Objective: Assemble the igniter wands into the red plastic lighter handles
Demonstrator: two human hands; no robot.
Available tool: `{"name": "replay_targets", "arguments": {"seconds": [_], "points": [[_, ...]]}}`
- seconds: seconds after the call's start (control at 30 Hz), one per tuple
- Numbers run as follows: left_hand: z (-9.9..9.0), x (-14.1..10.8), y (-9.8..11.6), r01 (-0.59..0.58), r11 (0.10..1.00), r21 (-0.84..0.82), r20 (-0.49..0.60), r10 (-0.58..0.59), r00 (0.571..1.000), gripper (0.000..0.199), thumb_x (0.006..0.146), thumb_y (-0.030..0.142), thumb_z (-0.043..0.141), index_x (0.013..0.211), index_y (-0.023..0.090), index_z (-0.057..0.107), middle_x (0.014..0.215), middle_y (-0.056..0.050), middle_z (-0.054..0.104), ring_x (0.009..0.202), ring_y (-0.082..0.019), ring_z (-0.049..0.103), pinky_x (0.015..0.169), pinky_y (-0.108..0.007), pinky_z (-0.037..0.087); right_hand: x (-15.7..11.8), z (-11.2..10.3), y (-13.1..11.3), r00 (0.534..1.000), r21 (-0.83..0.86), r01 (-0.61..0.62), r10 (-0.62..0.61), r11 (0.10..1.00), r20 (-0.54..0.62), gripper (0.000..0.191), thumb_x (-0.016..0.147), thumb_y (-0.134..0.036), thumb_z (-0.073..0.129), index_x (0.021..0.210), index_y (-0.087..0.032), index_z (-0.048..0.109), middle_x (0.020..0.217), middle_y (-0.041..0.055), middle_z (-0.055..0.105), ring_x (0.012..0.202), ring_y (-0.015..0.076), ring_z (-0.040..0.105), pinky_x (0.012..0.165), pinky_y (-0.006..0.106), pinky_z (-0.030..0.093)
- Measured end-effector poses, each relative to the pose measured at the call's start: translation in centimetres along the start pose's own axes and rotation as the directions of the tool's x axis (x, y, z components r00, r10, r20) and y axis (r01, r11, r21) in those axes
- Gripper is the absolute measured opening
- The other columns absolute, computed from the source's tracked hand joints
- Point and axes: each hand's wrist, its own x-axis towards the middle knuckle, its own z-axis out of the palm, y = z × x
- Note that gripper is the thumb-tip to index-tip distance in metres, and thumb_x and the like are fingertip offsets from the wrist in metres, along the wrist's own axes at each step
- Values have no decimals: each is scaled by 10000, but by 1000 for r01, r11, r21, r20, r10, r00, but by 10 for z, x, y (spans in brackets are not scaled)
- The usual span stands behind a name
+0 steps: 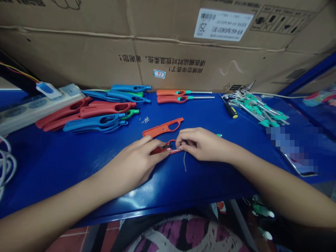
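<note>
An orange-red lighter half-shell [172, 142] lies open on the blue table, with thin wires inside its handle. My left hand [140, 157] is closed on the shell's left part, thumb and fingertips pinching near a small dark piece. My right hand [195, 143] is pinched at the shell's right end on a thin wire [185, 162], whose loose tail hangs down over the table. Just behind my hands lies another orange half-shell [162, 128]. A teal tip [219, 135] shows beyond my right wrist.
Blue, red and green shells [96, 120] are piled at the left by a power strip [36, 105]. Two assembled lighters [172, 99], small pins [145, 120], a screwdriver [232, 111] and teal-and-metal parts [262, 108] lie behind. A phone [299, 161] is at right. A cardboard box [162, 45] stands behind.
</note>
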Motion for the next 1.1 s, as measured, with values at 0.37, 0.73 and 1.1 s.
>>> {"name": "replay_targets", "arguments": {"seconds": [0.37, 0.73, 1.1], "points": [[2, 0, 2, 96, 986, -138, -2, -98, 995, 326, 1021, 169, 461, 1285, 209, 647, 1198, -95, 652, 1068, -248, 577, 918, -412, 539, -4, 4, -4, 996, -71, 82, -80, 994, 27, 178, 958, -96, 500, 1003, -185, 647, 1041, 56, 661, 943, 176, 635, 817, 306, 487], [6, 1, 1, 142, 963, -229, 16, -142, 990, 290, 1037, 184, 441, 1262, 202, 622, 1188, -87, 613, 1086, -237, 537, 987, -427, 486, -7, 10, -13, 998, -205, 51, -42, 978, 52, 210, 981, -127, 468, 1135, -182, 600, 1128, 62, 647, 961, 178, 628, 762, 303, 460], [2, 2, 4, 169, 953, -254, 39, -164, 986, 264, 1001, 121, 454, 1192, 190, 623, 1148, -99, 605, 1062, -242, 542, 954, -442, 488, -7, 12, -11, 992, -277, 74, -44, 958, 115, 202, 1001, -139, 391, 1124, -168, 549, 1123, 90, 621, 882, 180, 606, 741, 309, 456]]}}
